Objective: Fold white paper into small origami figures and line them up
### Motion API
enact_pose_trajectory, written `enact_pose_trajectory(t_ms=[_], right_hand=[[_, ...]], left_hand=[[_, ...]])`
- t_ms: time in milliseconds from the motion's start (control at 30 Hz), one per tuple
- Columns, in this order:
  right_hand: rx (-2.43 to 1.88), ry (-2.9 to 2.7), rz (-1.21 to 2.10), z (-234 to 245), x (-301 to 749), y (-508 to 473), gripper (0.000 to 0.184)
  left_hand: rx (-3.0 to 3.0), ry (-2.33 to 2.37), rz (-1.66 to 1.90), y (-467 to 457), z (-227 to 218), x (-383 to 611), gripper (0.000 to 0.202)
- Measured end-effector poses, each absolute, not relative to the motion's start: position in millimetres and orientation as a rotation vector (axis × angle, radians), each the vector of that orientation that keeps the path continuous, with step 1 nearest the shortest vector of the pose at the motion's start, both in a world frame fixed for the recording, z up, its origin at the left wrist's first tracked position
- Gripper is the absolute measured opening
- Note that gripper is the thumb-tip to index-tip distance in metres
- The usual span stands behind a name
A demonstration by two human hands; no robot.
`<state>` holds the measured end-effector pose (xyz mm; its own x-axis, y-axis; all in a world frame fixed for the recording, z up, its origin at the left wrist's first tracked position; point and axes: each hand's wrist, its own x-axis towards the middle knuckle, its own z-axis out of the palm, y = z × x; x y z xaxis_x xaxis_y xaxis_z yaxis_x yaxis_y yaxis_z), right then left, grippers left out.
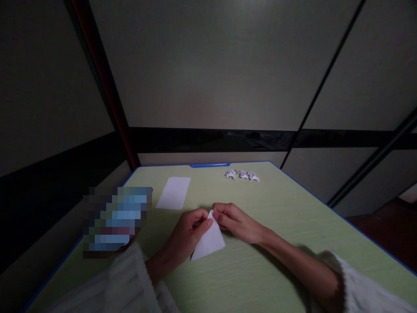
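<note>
Between my two hands is a folded white sheet of paper [211, 242], narrow at its top and wider toward me. My left hand [192, 228] pinches its upper left side, thumb lying on the front face. At the pointed top, my right hand [236, 221] grips the paper between thumb and curled fingers. The fingertips behind the paper are hidden. Beyond my left hand, a flat white sheet of paper [173, 193] lies on the table. Three small folded white paper figures [231, 174] stand in a row near the far edge.
The pale green table [276, 195] has a blue rim and a blue strip [210, 165] at its far edge. On the left lies a pixelated, screen-like object [117, 219]. Panelled walls [208, 78] with a dark band stand behind the table.
</note>
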<state>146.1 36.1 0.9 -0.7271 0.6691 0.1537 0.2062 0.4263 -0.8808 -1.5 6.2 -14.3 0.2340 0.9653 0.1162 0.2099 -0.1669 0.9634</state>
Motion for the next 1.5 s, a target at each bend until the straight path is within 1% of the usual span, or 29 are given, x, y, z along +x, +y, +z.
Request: enact_pose_trajectory(t_ms=[167, 300, 533, 600, 733, 867, 1067, 1267, 1400, 1500], right_hand=[[-0.745, -2.232, 1.184, 0.7, 144.6, 34.9, 0.024], [-0.797, -2.193, 1.161, 0.8, 141.0, 30.8, 0.024], [-0.833, -2.021, 1.304, 0.6, 133.4, 24.1, 0.025], [-0.814, -1.954, 1.373, -0.9, 132.6, 25.2, 0.027], [-0.731, -1.915, 1.51, -3.6, 136.1, 31.0, 0.03], [-0.744, -2.005, 1.47, -3.7, 140.3, 34.9, 0.029], [-0.823, -2.027, 1.322, -0.7, 136.2, 30.7, 0.024], [-0.815, -1.894, 1.408, -3.1, 129.7, 26.6, 0.027], [-0.76, -1.819, 1.534, -4.1, 131.2, 30.5, 0.031], [-0.731, -1.873, 1.557, -3.6, 136.3, 33.9, 0.03]], left_hand=[[1.651, 1.179, 1.019, 4.5, -12.9, -1.2, 0.025], [1.772, 1.266, 1.039, 0.2, -9.8, -0.6, 0.025], [2.028, 1.41, 1.095, -4.6, -4.6, 0.4, 0.026], [2.0, 1.409, 1.1, -4.0, -3.3, 0.6, 0.025], [1.758, 1.322, 1.087, -0.5, -3.8, 0.1, 0.024], [1.658, 1.255, 1.08, 2.4, -7.0, 0.4, 0.023], [1.786, 1.338, 1.123, 0.5, -8.5, 1.7, 0.023], [1.995, 1.42, 1.189, -1.6, -5.2, -1.2, 0.024], [1.807, 1.364, 1.19, -0.1, -3.4, -0.4, 0.024], [1.62, 1.273, 1.154, 2.8, -5.2, 0.6, 0.023]])
